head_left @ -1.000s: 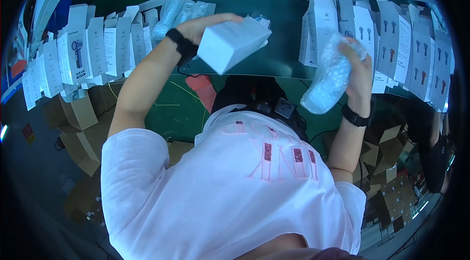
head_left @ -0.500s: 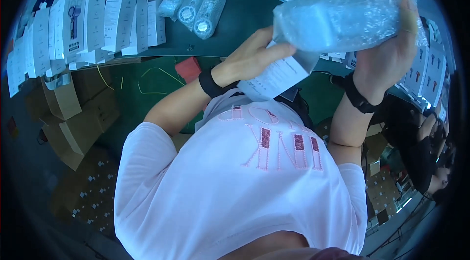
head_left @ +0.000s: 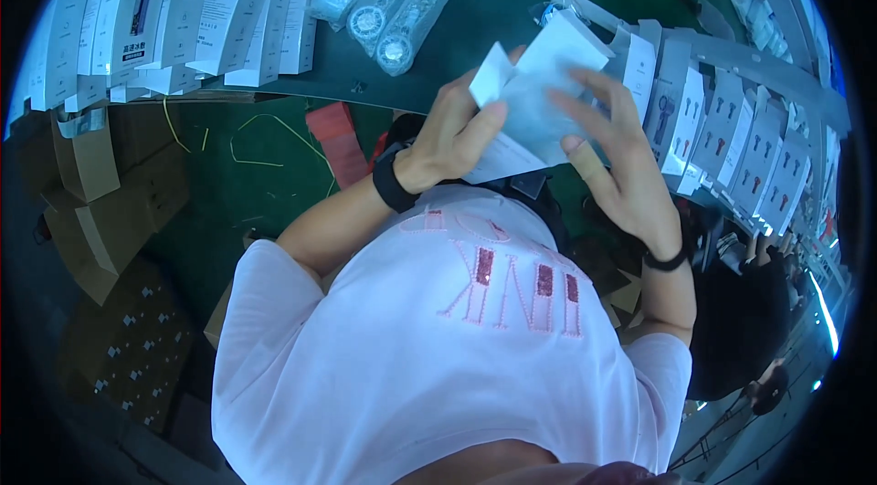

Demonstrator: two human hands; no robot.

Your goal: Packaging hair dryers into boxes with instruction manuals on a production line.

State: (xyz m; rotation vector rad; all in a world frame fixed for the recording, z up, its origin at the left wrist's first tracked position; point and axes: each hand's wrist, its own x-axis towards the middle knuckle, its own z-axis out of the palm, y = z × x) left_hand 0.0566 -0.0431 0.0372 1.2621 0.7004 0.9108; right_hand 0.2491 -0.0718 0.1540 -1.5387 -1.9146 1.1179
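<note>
A white carton [head_left: 501, 156] is held in front of my chest, its end flaps standing up. My left hand [head_left: 452, 133] is closed around its left side, thumb on the near face. Inside the carton mouth shows a pale, blurred bubble-wrapped bundle [head_left: 539, 110], mostly hidden by the walls. At the right of the opening, my right hand [head_left: 626, 156] has its fingers spread and partly smeared by motion; it grips nothing. Its fingertips are close to the bundle and the far flap, but whether they touch cannot be made out.
Several bubble-wrapped handheld fans [head_left: 411, 24] lie on the dark green table [head_left: 475, 24]. Rows of white cartons stand at the left [head_left: 137, 15] and right [head_left: 722, 124]. Brown cardboard boxes [head_left: 110, 220] are on the floor at left. Another person in dark clothing [head_left: 744, 321] is at right.
The bubble-wrapped bundle has gone from my right hand, held up above the carton, down into the carton. My right hand has let go and lowered beside the opening. The view has shifted slightly.
</note>
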